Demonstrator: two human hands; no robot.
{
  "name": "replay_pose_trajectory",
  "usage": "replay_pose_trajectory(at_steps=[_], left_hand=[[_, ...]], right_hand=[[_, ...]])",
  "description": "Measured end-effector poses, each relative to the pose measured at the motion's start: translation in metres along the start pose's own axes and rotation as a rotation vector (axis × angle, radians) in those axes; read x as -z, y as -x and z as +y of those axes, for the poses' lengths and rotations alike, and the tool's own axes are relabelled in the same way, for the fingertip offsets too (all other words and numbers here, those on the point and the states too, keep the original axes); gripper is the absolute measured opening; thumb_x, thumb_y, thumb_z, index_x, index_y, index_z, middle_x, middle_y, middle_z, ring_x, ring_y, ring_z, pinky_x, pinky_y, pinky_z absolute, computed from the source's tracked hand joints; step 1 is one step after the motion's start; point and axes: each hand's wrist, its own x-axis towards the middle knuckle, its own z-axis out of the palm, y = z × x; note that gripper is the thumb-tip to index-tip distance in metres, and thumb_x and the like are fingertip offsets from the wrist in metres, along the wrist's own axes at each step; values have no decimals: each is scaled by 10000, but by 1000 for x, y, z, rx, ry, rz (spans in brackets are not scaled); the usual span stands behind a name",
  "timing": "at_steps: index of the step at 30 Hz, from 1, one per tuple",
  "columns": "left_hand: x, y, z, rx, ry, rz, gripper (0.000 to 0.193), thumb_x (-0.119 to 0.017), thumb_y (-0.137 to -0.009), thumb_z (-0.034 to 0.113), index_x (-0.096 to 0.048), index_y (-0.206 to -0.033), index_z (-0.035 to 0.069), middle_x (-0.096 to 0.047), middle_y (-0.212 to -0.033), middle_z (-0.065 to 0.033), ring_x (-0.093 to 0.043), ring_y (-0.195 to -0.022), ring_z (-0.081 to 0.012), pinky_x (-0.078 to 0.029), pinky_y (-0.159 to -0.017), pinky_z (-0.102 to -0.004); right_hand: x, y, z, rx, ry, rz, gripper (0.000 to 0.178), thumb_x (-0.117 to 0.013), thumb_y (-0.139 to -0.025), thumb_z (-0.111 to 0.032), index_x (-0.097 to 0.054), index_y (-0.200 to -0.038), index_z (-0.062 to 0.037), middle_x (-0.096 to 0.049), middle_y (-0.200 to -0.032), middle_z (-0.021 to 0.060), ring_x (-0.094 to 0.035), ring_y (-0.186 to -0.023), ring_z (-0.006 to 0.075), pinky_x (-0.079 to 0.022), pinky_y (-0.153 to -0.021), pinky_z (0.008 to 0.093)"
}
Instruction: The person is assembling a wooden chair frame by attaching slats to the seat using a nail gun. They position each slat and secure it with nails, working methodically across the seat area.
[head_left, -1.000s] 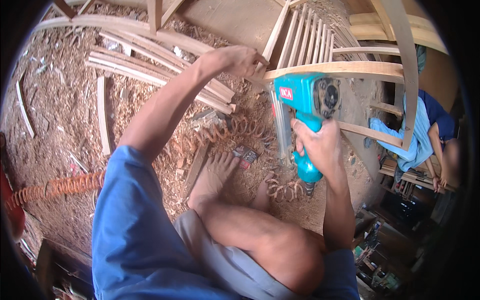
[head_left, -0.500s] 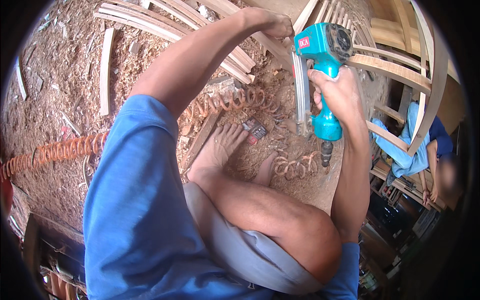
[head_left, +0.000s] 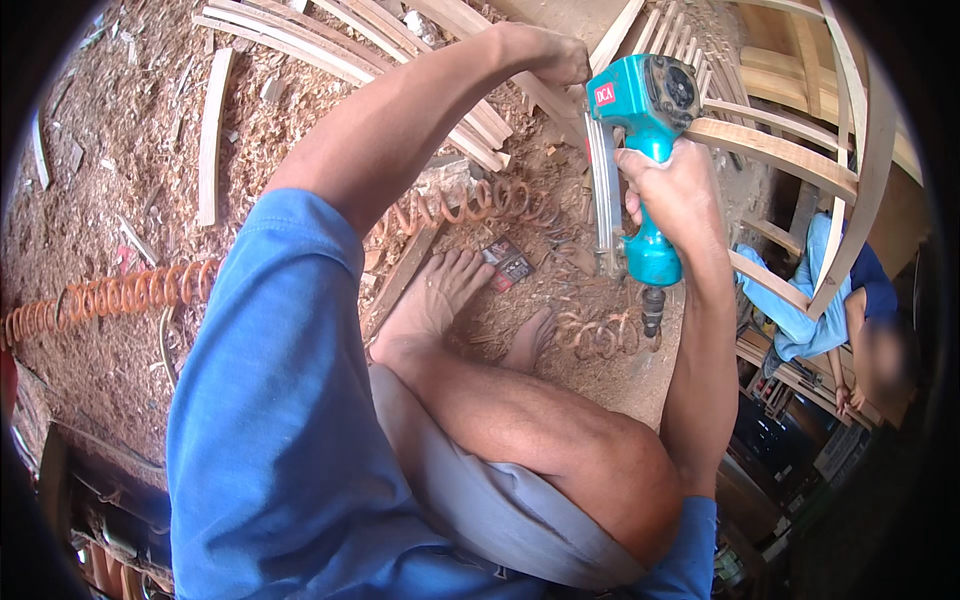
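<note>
- Right hand (head_left: pixel 672 192) grasps the teal air-powered nail gun (head_left: pixel 645 130), pressed against the curved wooden chair frame (head_left: pixel 775 150).
- Left hand (head_left: pixel 555 55), clenched, steadies a slat (head_left: pixel 612 42).
- Fastening looks underway; loose curved wooden strips (head_left: pixel 330 45) lie unused.

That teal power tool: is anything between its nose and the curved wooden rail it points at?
Nothing visible. The right hand holds the teal power tool with its nose by the curved wooden rail; the left hand grips the frame beside it.
</note>
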Motion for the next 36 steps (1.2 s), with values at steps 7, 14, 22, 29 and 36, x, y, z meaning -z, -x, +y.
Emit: replay_pose_trajectory(at_steps=[7, 14, 22, 29, 36], left_hand=[[-9, 2, -2, -48, -106, 92, 115, -613, -816, 104, -693, -768, 35, -689, -774, -97, -691, -757, -242, -558, -691, -315], [8, -1, 1, -26, -145, -73, 120, -581, -872, 136, -670, -908, 64, -696, -918, -55, -697, -852, -203, -547, -754, -288], [-6, -7, 2, 225, 339, -345, 248, -486, -970, 141, -680, -1109, 77, -722, -1029, -53, -709, -869, -155, -578, -770, -272], [14, -10, 13, 715, 806, -344, 343, -497, -1014, 262, -767, -1077, 59, -737, -1089, -126, -696, -772, -196, -582, -782, -347], [60, 22, 119, 876, 515, 266, 315, -565, -754, -68, -710, -1000, 66, -657, -1026, -129, -612, -1006, -298, -494, -908, -469]], right_hand=[[-7, -1, 7, -17, -87, 16, 168, -669, -872, -139, -655, -822, 21, -623, -556, 86, -615, -470, 163, -498, -486, 340], [-9, 3, 6, -21, -34, 35, 184, -665, -866, -133, -669, -755, 15, -627, -560, 92, -639, -495, 179, -514, -513, 356], [-4, 20, 25, -17, -156, 41, 230, -692, -873, -182, -664, -745, 7, -605, -535, 72, -609, -469, 158, -488, -488, 342], [58, 96, 94, -157, -46, -107, 283, -740, -859, -246, -679, -892, 29, -632, -612, 118, -642, -554, 198, -506, -561, 365], [85, 169, 243, -348, 89, 12, 328, -760, -832, -193, -631, -1042, 22, -644, -710, 141, -648, -574, 223, -514, -555, 376]])
